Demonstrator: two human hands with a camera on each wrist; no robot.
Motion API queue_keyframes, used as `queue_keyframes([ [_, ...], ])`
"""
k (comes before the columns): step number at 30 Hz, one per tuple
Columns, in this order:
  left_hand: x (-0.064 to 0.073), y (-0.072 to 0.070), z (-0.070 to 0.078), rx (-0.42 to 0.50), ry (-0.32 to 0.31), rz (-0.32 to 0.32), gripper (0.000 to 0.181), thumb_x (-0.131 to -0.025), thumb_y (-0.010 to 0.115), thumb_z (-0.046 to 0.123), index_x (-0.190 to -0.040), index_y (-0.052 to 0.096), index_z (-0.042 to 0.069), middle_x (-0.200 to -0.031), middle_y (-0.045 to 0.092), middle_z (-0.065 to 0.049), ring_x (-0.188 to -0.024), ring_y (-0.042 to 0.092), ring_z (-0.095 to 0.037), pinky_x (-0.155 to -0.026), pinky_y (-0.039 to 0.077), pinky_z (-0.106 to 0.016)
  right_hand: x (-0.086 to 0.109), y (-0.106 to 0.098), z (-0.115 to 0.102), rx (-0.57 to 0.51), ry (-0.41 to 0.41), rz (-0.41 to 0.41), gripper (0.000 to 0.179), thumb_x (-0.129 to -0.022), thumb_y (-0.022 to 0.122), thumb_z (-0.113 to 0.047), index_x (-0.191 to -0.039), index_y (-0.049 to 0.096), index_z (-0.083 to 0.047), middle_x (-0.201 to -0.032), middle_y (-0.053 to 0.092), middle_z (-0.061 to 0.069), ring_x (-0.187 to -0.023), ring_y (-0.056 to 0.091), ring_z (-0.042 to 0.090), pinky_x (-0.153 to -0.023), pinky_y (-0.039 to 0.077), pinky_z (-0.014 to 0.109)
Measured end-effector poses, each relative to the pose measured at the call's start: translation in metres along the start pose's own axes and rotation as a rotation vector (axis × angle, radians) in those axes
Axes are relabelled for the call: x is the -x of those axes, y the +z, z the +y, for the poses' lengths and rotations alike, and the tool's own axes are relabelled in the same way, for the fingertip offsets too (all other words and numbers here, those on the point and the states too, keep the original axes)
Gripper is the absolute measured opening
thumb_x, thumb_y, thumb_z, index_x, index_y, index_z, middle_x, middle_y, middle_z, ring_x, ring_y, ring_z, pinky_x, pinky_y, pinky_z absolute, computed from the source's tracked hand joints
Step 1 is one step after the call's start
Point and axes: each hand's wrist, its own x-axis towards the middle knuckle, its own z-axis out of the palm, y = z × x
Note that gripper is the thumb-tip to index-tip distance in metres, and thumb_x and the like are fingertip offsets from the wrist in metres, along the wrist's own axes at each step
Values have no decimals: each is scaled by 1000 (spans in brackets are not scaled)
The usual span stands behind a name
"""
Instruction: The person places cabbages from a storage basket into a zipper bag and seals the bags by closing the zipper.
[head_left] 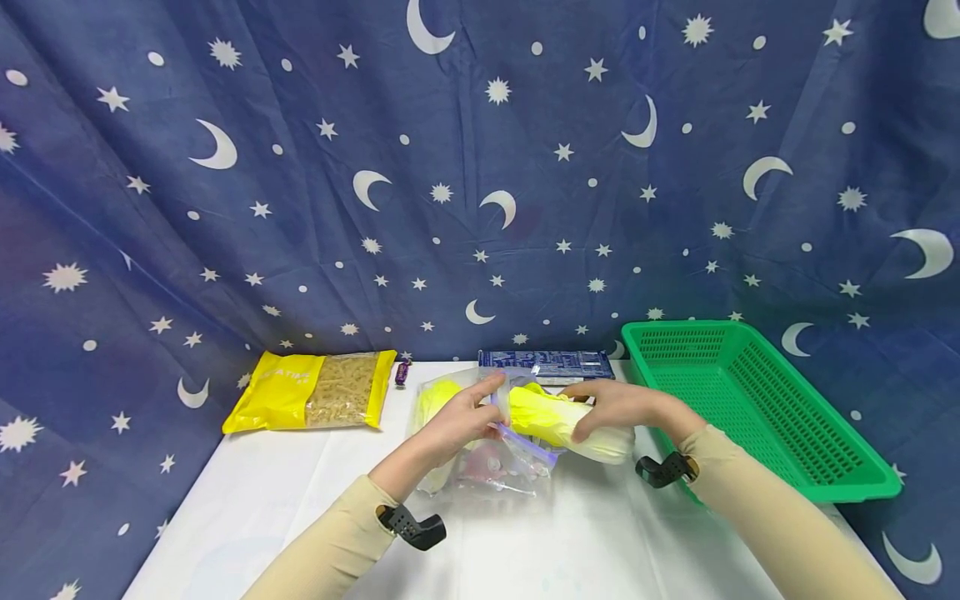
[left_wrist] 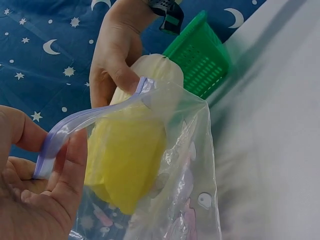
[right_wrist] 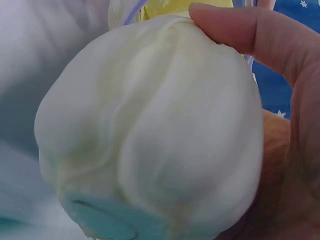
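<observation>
Cabbage [head_left: 564, 427], white at the base, yellow at the leaves: in my right grip [head_left: 628, 406], thumb and fingers curled round the pale end, leaves at the mouth of a clear bag [head_left: 491, 475] on the desk [head_left: 555, 554]. Left grip [head_left: 463, 419]: pinching the bag's purple zip strip [head_left: 534, 447]. Leaves inside the film or merely behind it: I cannot quite tell. Step in hand, as I judge it: bagging. Next move calls for a steady lip, then a lengthwise push
</observation>
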Motion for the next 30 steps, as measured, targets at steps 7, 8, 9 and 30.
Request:
queue_keyframes([
  [7,1,4,-1,-19,-5,-17,76,-92,60,5,-161,30,7,-170,17,-9,-89,63,-19,-89,59,-36,-1,5,-9,-3,23,40,81,-76,80,-44,-145,56,-9,-138,59,12,-113,57,26,-97,49,47],
  [8,1,5,-1,-25,-9,-18,77,-92,61,5,-162,30,8,-170,17,-8,-88,63,-19,-89,59,-36,-1,6,-10,-10,27,42,81,-77,80,-45,-145,56,-9,-136,60,12,-108,58,24,-94,51,44],
  [9,0,6,-2,-36,-12,-19,77,-92,61,6,-162,30,9,-170,17,-8,-87,63,-19,-89,59,-35,-2,6,-11,-19,32,43,81,-77,80,-46,-145,56,-8,-134,61,11,-104,59,23,-90,52,41],
  [30,-1,11,-9,-123,21,-34,76,-93,59,6,-162,27,8,-171,13,-8,-92,64,-20,-86,60,-34,-5,16,-17,-478,207,37,77,-87,76,-47,-145,52,-1,-108,64,12,-85,66,25,-70,59,37],
])
